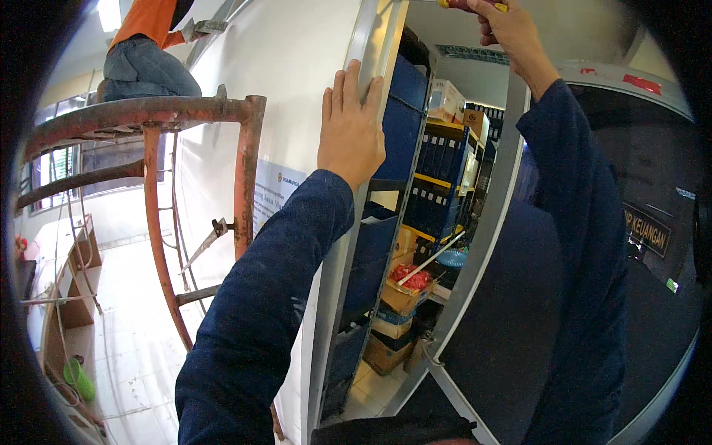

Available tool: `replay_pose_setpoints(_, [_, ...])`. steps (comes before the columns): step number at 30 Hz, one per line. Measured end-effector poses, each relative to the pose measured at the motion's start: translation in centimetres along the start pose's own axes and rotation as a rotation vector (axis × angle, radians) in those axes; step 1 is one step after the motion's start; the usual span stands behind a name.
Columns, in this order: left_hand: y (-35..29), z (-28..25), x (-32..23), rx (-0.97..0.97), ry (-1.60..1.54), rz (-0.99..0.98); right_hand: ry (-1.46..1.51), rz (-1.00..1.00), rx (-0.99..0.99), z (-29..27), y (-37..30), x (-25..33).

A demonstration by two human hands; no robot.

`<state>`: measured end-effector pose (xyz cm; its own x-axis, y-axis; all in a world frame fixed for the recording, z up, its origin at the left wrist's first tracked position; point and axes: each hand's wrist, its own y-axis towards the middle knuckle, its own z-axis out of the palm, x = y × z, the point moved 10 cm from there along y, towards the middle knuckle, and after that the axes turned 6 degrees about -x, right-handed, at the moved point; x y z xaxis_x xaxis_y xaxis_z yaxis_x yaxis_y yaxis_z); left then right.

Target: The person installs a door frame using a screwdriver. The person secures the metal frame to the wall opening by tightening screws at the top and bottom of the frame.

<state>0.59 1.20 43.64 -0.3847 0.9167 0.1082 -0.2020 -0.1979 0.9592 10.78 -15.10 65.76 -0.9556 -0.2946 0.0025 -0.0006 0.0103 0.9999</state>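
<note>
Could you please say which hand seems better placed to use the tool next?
Probably the right hand: it grips the red-yellow handle, while the left hand lies against the wall and frame.

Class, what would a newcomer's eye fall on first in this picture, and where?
First, upper left: a person in orange on a rusty scaffold. Next, top right: the right hand gripping what looks like a red-handled screwdriver, with the left hand against a metal frame at upper centre.

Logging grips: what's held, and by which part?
Right hand: apparently a screwdriver, by its handle. Left hand: nothing, lying open against the frame.
</note>
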Motion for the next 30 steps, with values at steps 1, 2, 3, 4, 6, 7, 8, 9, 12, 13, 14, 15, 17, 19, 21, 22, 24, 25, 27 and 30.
replay_pose_setpoints(1, [0.0,0.0,0.0,0.001,-0.002,-0.003,0.018,-0.016,-0.004,0.0,0.2,0.1])
replay_pose_setpoints(2, [0.0,0.1,0.1,0.003,-0.002,-0.008,0.035,-0.032,-0.008,0.0,0.2,0.2])
replay_pose_setpoints(3, [0.0,0.1,0.1,0.004,-0.003,-0.013,0.032,-0.031,-0.005,0.0,0.3,0.1])
replay_pose_setpoints(4, [0.0,0.1,0.2,0.005,-0.005,-0.015,-0.003,-0.025,-0.007,0.0,0.2,0.4])
replay_pose_setpoints(6, [0.0,0.2,0.3,0.008,0.010,-0.017,-0.041,-0.019,-0.008,0.1,0.0,0.7])
replay_pose_setpoints(7, [0.1,0.2,0.3,0.006,0.008,-0.017,-0.015,-0.023,0.000,0.2,0.0,0.9])
replay_pose_setpoints(8, [0.1,0.2,0.3,0.009,0.003,-0.023,0.012,-0.028,0.008,0.2,0.0,1.1])
replay_pose_setpoints(9, [0.1,0.2,0.3,0.013,-0.001,-0.029,0.009,-0.030,0.008,0.1,0.0,1.3])
replay_pose_setpoints(12, [0.0,0.4,0.3,0.011,0.001,-0.037,-0.105,-0.154,0.026,0.7,-1.3,4.1])
replay_pose_setpoints(13, [0.0,0.3,0.4,0.009,0.003,-0.038,-0.102,-0.272,0.045,1.2,-2.5,6.0])
replay_pose_setpoints(14, [0.0,0.3,0.5,0.011,0.022,-0.040,-0.098,-0.391,0.064,1.7,-3.4,7.6])
replay_pose_setpoints(15, [0.0,0.2,0.7,0.013,0.042,-0.042,-0.095,-0.393,0.064,2.0,-3.3,7.5])
replay_pose_setpoints(17, [0.1,0.2,0.3,0.010,0.022,-0.040,-0.045,-0.556,0.075,2.1,-3.3,8.2])
replay_pose_setpoints(19, [0.1,0.2,0.1,0.007,0.010,-0.037,-0.047,-0.342,0.168,1.8,0.0,5.4])
replay_pose_setpoints(21, [0.0,0.3,0.1,0.010,0.006,-0.037,-0.049,-0.128,0.258,1.3,2.8,2.0])
replay_pose_setpoints(22, [0.0,0.3,-0.1,0.006,-0.001,-0.037,0.004,0.079,0.294,1.0,3.9,-0.6])
replay_pose_setpoints(24, [0.0,0.2,0.3,0.020,0.015,-0.041,0.071,0.283,0.329,0.9,4.9,-2.9])
replay_pose_setpoints(25, [0.0,0.2,0.3,0.013,0.011,-0.040,-0.011,0.335,0.412,1.0,5.3,-3.1])
replay_pose_setpoints(27, [-0.1,0.1,0.2,-0.009,-0.023,-0.039,-0.098,0.386,0.494,0.9,5.4,-2.1])
replay_pose_setpoints(30, [-0.3,0.3,0.3,0.037,-0.016,-0.054,-0.380,0.407,0.721,2.1,3.5,-1.3])
